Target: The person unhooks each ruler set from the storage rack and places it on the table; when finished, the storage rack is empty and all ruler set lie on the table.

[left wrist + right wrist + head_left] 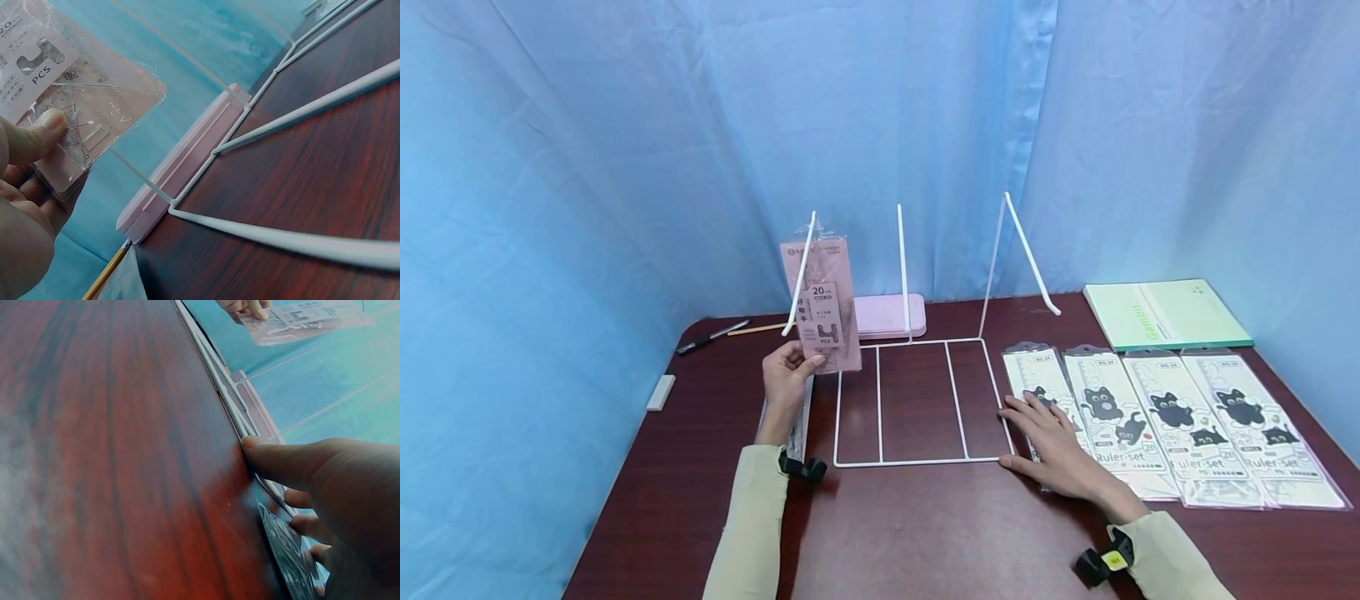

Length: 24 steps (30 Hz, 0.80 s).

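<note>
My left hand pinches the lower edge of a pink ruler set in a clear packet, thumb in front and fingers behind. The packet stands upright at the left prong of a white wire rack, its top close to the prong's upper end. Triangles and rulers show through the plastic in the left wrist view. My right hand lies with fingers spread at the rack's right front corner, thumb tip at the wire. Its fingers overlap the nearest white Ruler-set packet, decorated with black cats.
More Ruler-set packets lie in a row on the right, before a green notebook. Behind the rack is a pink case. At the left are a black pen, a pencil and a white eraser. Blue curtains surround the table.
</note>
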Motion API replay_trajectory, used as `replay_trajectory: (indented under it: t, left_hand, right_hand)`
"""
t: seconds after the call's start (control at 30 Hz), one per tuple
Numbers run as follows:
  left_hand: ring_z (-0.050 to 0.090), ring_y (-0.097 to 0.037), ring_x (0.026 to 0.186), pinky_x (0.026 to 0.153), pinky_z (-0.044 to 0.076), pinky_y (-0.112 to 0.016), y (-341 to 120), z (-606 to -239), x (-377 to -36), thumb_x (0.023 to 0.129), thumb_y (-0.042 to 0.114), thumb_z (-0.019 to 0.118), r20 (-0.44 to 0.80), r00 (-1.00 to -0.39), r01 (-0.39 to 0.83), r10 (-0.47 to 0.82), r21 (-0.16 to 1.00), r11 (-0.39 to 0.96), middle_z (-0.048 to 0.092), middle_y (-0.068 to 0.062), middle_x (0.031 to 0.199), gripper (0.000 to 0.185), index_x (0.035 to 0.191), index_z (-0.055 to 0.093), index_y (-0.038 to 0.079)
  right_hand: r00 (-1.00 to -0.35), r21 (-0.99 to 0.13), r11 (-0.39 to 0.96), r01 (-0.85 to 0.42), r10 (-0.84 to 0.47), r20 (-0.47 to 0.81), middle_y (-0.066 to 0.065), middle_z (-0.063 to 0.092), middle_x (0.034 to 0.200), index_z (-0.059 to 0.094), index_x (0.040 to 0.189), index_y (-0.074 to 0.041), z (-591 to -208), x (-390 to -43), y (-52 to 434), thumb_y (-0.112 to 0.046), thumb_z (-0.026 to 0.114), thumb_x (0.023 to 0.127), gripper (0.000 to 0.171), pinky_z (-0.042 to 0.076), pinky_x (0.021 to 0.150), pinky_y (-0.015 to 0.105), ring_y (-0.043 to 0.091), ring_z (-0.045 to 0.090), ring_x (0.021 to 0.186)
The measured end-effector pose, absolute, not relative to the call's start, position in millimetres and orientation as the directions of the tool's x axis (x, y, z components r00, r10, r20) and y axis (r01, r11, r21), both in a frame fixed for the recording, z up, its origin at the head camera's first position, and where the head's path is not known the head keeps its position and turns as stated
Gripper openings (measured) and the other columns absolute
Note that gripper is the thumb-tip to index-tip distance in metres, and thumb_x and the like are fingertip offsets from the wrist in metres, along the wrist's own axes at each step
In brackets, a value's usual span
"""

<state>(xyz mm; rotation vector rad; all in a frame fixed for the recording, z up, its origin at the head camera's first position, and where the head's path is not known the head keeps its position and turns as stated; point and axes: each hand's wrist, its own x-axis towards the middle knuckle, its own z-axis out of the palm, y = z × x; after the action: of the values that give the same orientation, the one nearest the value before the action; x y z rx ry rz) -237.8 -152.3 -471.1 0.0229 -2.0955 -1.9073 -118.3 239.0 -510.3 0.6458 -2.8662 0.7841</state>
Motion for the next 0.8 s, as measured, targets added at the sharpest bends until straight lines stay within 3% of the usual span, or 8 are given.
replay_trajectory:
  t: [0.07, 0.2, 0.8]
  left_hand:
    - [0.061, 0.0, 0.063, 0.059, 0.052, -0.016, -154, -471, -236, 0.082, -0.008, 0.075, 0.194, -0.956, 0.166, -0.221, 0.976, 0.138, 0.075, -0.007, 0.08, 0.016, 0.097, 0.07, -0.011]
    - [0.063, -0.002, 0.067, 0.063, 0.054, -0.017, -158, -470, -231, 0.083, -0.005, 0.076, 0.161, -0.962, 0.126, -0.22, 0.979, 0.162, 0.076, -0.015, 0.088, 0.016, 0.099, 0.072, -0.006]
    - [0.064, -0.002, 0.069, 0.064, 0.056, -0.018, -164, -468, -221, 0.083, -0.006, 0.075, 0.163, -0.965, 0.129, -0.207, 0.977, 0.17, 0.075, -0.015, 0.09, 0.018, 0.1, 0.072, -0.007]
  right_hand:
    - [-0.904, -0.463, 0.777, -0.426, -0.374, 0.205, 0.02, 0.047, 0.152, 0.055, 0.141, -0.005, -510, -118, 239, -0.035, 0.075, 0.087, 0.065, 0.019, 0.11, 0.069, 0.051, 0.031, 0.144]
    - [-0.904, -0.461, 0.778, -0.427, -0.375, 0.204, 0.019, 0.047, 0.152, 0.055, 0.141, -0.006, -508, -118, 239, -0.035, 0.075, 0.087, 0.065, 0.019, 0.11, 0.069, 0.051, 0.031, 0.143]
    - [-0.907, -0.462, 0.78, -0.422, -0.369, 0.204, 0.02, 0.048, 0.151, 0.055, 0.141, -0.005, -509, -117, 238, -0.035, 0.075, 0.087, 0.065, 0.019, 0.11, 0.07, 0.051, 0.032, 0.143]
